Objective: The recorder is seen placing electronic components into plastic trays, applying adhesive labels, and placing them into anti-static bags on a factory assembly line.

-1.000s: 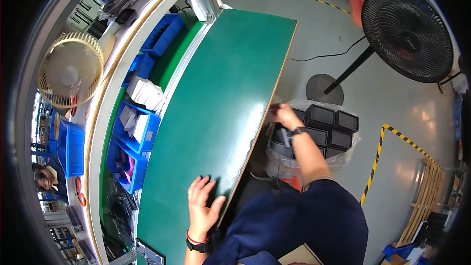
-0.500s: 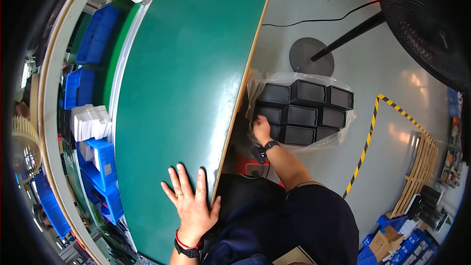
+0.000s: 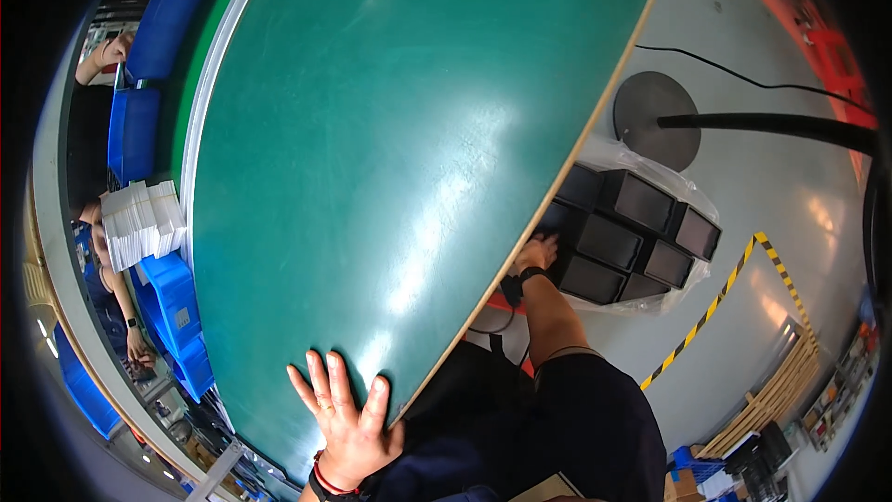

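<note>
My left hand (image 3: 350, 428) lies flat on the green tabletop (image 3: 372, 130), fingers spread, near its wooden edge. Beyond that edge and lower down, my right hand (image 3: 539, 251) reaches in among several black rectangular boxes (image 3: 609, 242), which are packed side by side in a clear plastic bag (image 3: 701, 195). Its visible fingers look stretched out and touch or lie close to the nearest boxes at the left of the group. The table edge and my wrist hide part of this hand's surroundings. I see nothing held in either hand.
A fan stand's round base (image 3: 655, 121) and black cable (image 3: 743, 79) are behind the bag. Yellow-black tape (image 3: 701, 325) marks the floor, right. Blue bins (image 3: 172, 297) and a white stack (image 3: 144, 223) line the table's left; other people's arms show beyond.
My view has turned, so the table fills more of it and the boxes appear farther right. My right hand's fingers look more extended beside the boxes. My left hand stays on the tabletop.
</note>
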`<state>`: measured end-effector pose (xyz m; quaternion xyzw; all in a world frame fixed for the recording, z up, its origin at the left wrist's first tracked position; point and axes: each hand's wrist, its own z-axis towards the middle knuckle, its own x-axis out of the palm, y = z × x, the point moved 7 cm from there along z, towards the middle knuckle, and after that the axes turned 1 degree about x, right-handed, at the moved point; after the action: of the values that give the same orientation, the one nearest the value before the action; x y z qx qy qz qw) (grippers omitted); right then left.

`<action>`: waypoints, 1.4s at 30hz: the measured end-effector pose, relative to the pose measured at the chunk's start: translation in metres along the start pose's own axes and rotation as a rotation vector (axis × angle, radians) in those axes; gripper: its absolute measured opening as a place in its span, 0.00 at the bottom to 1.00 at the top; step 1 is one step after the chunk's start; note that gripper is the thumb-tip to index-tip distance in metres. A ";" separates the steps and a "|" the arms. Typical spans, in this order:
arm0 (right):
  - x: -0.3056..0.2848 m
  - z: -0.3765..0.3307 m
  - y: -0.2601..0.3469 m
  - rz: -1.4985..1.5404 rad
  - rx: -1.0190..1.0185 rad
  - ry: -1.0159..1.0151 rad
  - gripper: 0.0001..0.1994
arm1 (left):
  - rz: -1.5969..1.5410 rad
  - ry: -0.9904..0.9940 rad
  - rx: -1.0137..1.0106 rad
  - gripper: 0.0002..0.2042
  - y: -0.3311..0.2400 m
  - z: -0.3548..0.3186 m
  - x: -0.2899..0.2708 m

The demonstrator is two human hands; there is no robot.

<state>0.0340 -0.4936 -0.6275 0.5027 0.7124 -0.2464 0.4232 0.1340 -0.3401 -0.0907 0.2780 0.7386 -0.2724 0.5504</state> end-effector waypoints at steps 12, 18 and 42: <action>0.064 0.066 -0.003 -0.224 -0.328 0.696 0.18 | -0.025 0.005 -0.018 0.49 0.001 0.000 0.003; 0.086 0.069 -0.035 -0.067 -0.309 0.554 0.17 | -0.045 -0.023 0.003 0.47 0.000 0.007 0.007; -0.083 0.094 0.007 0.257 -0.881 0.601 0.15 | -0.085 -0.019 -0.030 0.44 -0.003 0.004 -0.005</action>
<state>0.0854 -0.6059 -0.6055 0.4090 0.7706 0.2833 0.3982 0.1361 -0.3459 -0.0862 0.2353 0.7485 -0.2869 0.5496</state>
